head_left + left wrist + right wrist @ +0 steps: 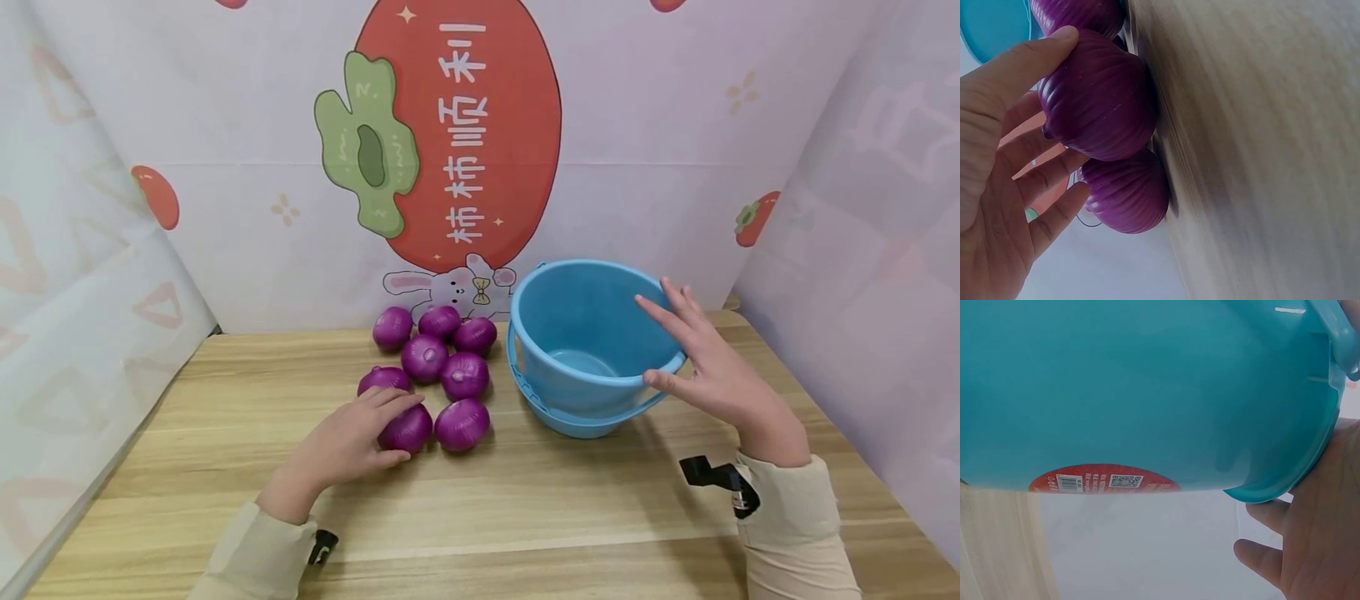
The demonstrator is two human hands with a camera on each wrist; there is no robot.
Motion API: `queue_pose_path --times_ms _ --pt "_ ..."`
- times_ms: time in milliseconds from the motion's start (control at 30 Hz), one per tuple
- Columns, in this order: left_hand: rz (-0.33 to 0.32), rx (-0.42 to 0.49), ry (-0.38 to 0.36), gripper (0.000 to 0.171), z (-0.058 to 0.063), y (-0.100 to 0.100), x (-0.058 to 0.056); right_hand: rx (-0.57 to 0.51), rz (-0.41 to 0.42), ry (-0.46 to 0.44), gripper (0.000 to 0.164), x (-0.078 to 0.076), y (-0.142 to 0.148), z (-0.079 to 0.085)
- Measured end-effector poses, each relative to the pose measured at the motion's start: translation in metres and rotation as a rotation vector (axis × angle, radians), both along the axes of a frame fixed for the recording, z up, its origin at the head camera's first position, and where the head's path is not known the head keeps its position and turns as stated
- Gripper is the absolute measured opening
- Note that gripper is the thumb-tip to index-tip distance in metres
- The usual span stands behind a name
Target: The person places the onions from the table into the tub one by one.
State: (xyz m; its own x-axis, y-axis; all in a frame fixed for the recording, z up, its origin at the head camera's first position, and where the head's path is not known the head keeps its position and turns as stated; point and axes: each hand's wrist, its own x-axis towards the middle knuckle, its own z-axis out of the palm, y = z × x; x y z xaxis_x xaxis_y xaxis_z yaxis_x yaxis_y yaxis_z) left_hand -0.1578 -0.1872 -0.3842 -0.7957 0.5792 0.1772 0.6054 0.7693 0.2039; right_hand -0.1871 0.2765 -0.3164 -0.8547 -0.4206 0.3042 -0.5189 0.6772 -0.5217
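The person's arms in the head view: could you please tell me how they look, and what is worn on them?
The left sleeve and the right sleeve are long, plain and beige. A small black fitting shows by the left one; a larger, angular black piece by the right. The left grip and the right grip are bare: no glove or ring shows.

I wear plain sleeves in light beige; the left sleeve (251, 557) and the right sleeve (795, 521) both come to the wrist, with some soft folds. At my left cuff sits a small black piece (322, 547) with a pale mark. At my right, the black fitting (705, 472) is longer, angular, with a small silvery part (741, 502).
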Motion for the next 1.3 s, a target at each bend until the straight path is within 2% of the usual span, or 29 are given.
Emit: queue_pose_path --times_ms 167,500,767,933,1300 --pt "-0.014 0.011 0.007 0.070 0.0010 0.0010 -0.0009 -0.015 -0.002 0.007 0.083 0.0013 0.0023 -0.0002" --pt "-0.017 0.035 -0.005 0.067 -0.0061 -0.0025 0.0005 -0.026 0.004 -0.015 0.084 0.0006 0.0002 -0.0026" --pt "-0.030 0.055 -0.050 0.069 -0.0061 -0.0021 -0.0025 -0.010 -0.004 -0.011 0.083 0.0012 -0.0004 -0.0015" --pt "-0.042 0.069 -0.054 0.067 -0.0050 -0.0020 -0.0017 -0.005 -0.006 -0.008 0.083 -0.0017 -0.0011 -0.0007" --pt "-0.044 0.082 -0.123 0.066 -0.0056 -0.0004 -0.0050 -0.013 -0.005 0.001 0.083 -0.0012 -0.0010 -0.0020"
